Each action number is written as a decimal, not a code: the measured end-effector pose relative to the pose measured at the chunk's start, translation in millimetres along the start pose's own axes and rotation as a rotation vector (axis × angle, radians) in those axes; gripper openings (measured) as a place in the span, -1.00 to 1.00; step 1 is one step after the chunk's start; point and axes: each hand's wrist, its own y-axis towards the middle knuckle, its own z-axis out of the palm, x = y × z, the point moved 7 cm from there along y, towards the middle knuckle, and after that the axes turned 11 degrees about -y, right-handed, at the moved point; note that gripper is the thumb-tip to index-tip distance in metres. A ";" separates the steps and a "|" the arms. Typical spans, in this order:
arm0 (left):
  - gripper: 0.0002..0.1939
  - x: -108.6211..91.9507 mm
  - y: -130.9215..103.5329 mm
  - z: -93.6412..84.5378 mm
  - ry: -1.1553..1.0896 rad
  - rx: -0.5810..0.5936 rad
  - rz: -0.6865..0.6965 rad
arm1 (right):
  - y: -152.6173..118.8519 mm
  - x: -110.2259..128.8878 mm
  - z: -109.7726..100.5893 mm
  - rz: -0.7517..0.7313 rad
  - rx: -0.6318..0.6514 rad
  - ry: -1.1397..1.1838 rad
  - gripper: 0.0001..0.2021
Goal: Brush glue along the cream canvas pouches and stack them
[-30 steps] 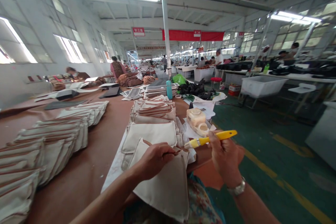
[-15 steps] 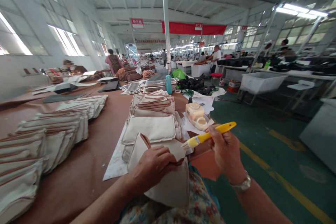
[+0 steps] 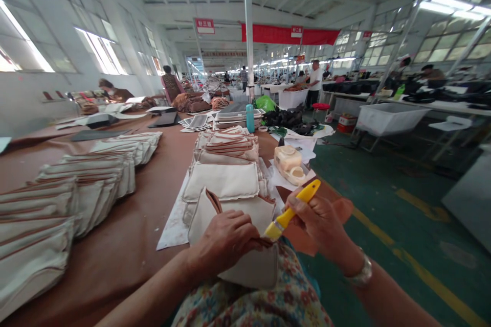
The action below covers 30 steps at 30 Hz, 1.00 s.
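My left hand (image 3: 230, 237) is closed on a cream leather piece (image 3: 251, 268) with brown edges, folded open above my lap. In my right hand (image 3: 318, 219) is a yellow-handled paintbrush (image 3: 299, 204), tilted down to the left. Its bristles meet the brown edge of the piece, just right of my left fingers. Ahead lies a stack of similar cream pieces (image 3: 220, 180) on white paper (image 3: 174, 225). Beside that stack sits a cut-open plastic container (image 3: 287, 158) with a round opening, stained yellowish; its contents are not visible.
Rows of cream leather pieces (image 3: 103, 179) cover the left of the brown-topped table (image 3: 126, 245). A blue bottle (image 3: 250, 118), trays and dark scraps (image 3: 293, 120) lie farther back. White bins (image 3: 391, 118) stand on the green floor at right. Several people work in the distance.
My right hand has moved left and down, bringing the brush bristles to the brown edge of the leather piece. The brush is steeper now. My left hand keeps its hold.
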 end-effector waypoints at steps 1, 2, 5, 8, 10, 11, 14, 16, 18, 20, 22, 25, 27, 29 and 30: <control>-0.70 -0.5 0.3 0.4 0.000 0.002 -0.010 | -1.6 1.5 5.1 0.005 0.034 0.018 -0.60; -0.71 -1.3 0.5 0.4 -0.001 0.000 -0.017 | -2.7 3.8 6.1 -0.002 0.019 0.026 -0.60; -0.73 -3.0 0.1 0.6 -0.018 0.005 -0.039 | -5.9 7.6 -1.9 -0.043 -0.137 0.027 -0.61; -0.74 -1.7 -3.9 -0.1 -0.048 0.010 -0.076 | -9.9 -3.9 7.2 0.012 -0.014 0.087 -0.62; -0.77 3.1 -8.4 -1.2 -0.053 0.017 -0.135 | -14.8 -16.6 6.9 0.094 0.030 0.157 -0.62; -0.78 6.9 -10.1 -2.1 -0.048 0.024 -0.175 | -17.2 -22.4 -1.0 0.125 -0.032 0.195 -0.62; -0.83 22.1 -6.1 -7.2 -0.052 0.056 -0.312 | -26.4 -33.6 -38.9 0.163 -0.357 0.304 -0.67; -0.86 30.9 10.4 -15.7 -0.109 0.079 -0.382 | -32.7 -32.7 -60.7 0.149 -0.507 0.373 -0.70; -0.84 32.1 38.8 -32.0 -0.200 0.100 -0.385 | -38.3 -26.0 -79.7 0.125 -0.610 0.424 -0.73; -0.81 22.8 72.5 -57.8 -0.308 0.121 -0.311 | -43.7 -15.3 -100.9 0.073 -0.714 0.419 -0.76; -0.78 9.7 100.3 -92.4 -0.421 0.109 -0.226 | -44.9 -7.1 -123.7 -0.002 -0.803 0.398 -0.77; -0.71 4.5 114.3 -141.5 -0.565 0.063 -0.164 | -31.6 -11.9 -155.4 -0.100 -0.902 0.306 -0.76; -0.61 18.7 104.0 -156.8 -0.622 0.071 -0.168 | -7.8 -26.2 -167.6 -0.093 -0.907 0.047 -0.68; -0.52 47.5 83.2 -158.3 -0.602 0.049 -0.209 | 31.3 -47.9 -163.5 -0.014 -0.765 -0.416 -0.53; -0.49 65.2 71.1 -155.5 -0.561 0.019 -0.237 | 51.3 -63.3 -159.0 0.005 -0.705 -0.507 -0.49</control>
